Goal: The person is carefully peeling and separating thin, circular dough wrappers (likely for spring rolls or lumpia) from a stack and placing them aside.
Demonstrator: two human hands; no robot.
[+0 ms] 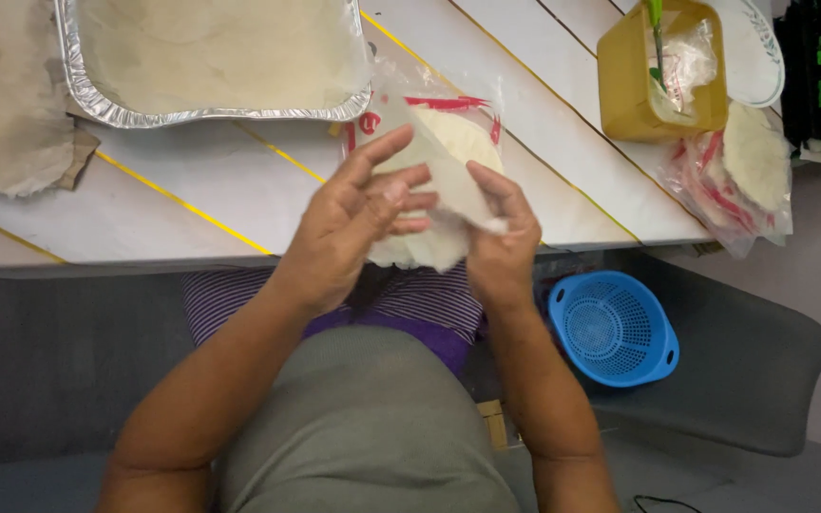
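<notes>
White tabletop (pixel 192 204) with thin yellow lines is filling the upper part of the view, its near edge running just above the person's lap, and grey seating is showing below it. Over that near edge the left hand (pixel 349 228) and the right hand (pixel 501 242) are working together on a stack of thin pale wrapper sheets (pixel 425 249). The right hand's fingers are pinching a single sheet (pixel 453 185) and lifting it off the stack, while the left hand's fingers are lying pressed together, slightly curled, against the stack to steady it. Judging by how things lie, the separating is partly along: a foil tray (pixel 211 112) near the far left corner is already lined with pale sheets, yet a good part of the stack is waiting between the hands. Just behind the hands, an opened clear plastic bag (pixel 434 104) with red printing is lying flat on the table. At the right edge, a second clear bag with red marks (pixel 743 176) is holding round pale wrappers and hanging partly over the edge. Beside it a yellow tub (pixel 634 90) is holding a crumpled clear bag and something green. Brown paper (pixel 7 104) is lying at the far left. Below the table's right end, a blue colander (pixel 613 328) is resting on the seat.
</notes>
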